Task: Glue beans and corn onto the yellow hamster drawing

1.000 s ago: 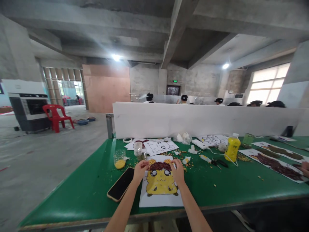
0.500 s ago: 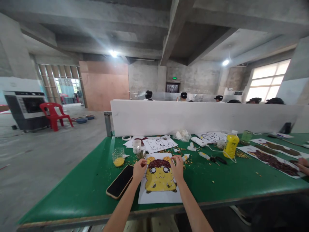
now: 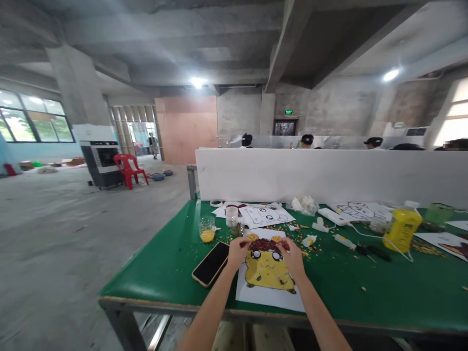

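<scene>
A paper picture of a yellow hamster (image 3: 269, 270), filled in with yellow grains and a dark red band of bits over the eyes, lies on the green table in front of me. At the left end of the red band, my left hand (image 3: 238, 252) is closed, thumb and fingers drawn together. My right hand (image 3: 291, 255) is pinched in the same way at the band's right end. Whatever the fingertips hold, if anything, is too small to make out. A phone (image 3: 211, 264) with a dark screen lies left of the picture.
Left behind are a cut bottle of yellow grains (image 3: 207, 236), clear jars (image 3: 231, 216) and a line drawing (image 3: 265, 215). Glue bottles (image 3: 309, 241), scattered grains, a power strip (image 3: 333, 216) and a yellow liquid bottle (image 3: 401, 228) lie right. A white board (image 3: 292, 175) stands behind.
My view has swung left, so the table appears further right. Both hands have moved inward over the picture's upper part, fingertips now at the red band.
</scene>
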`<state>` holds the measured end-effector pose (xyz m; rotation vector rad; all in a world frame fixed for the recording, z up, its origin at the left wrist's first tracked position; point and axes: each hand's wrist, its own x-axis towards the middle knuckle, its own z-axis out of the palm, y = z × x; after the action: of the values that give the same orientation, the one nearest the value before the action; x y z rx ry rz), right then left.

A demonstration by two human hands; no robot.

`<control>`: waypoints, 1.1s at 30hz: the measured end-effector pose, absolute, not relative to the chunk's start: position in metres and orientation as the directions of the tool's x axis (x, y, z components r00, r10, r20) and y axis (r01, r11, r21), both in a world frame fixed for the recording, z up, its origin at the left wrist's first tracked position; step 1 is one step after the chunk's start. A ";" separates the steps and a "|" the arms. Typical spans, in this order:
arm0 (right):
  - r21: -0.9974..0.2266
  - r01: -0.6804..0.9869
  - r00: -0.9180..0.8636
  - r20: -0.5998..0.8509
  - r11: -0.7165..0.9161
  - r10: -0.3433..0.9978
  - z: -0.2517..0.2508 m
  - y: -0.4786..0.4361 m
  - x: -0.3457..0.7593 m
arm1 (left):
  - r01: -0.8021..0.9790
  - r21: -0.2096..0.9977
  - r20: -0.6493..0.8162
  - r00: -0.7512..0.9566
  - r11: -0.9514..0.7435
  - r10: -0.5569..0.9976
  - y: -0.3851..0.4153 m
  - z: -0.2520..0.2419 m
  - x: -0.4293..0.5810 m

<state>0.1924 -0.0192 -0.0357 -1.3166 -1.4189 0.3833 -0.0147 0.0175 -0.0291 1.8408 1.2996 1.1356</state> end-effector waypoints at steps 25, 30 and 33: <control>-0.978 -0.087 -0.087 0.197 0.189 0.977 -0.020 -0.027 0.178 | 0.173 0.914 0.300 0.326 -0.368 0.897 0.000 -0.019 0.007; -0.949 -0.284 -0.088 0.165 0.134 0.982 -0.015 -0.031 0.178 | 0.188 0.909 0.298 0.335 -0.373 0.894 0.002 -0.019 0.007; -0.930 -0.351 -0.083 0.150 0.112 0.985 -0.014 -0.030 0.179 | 0.187 0.904 0.306 0.344 -0.384 0.888 0.003 -0.020 0.007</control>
<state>0.1793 -0.0303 -0.0139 -0.7988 -1.0804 1.3340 0.0066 0.0035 -0.0200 1.7953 0.9522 1.0859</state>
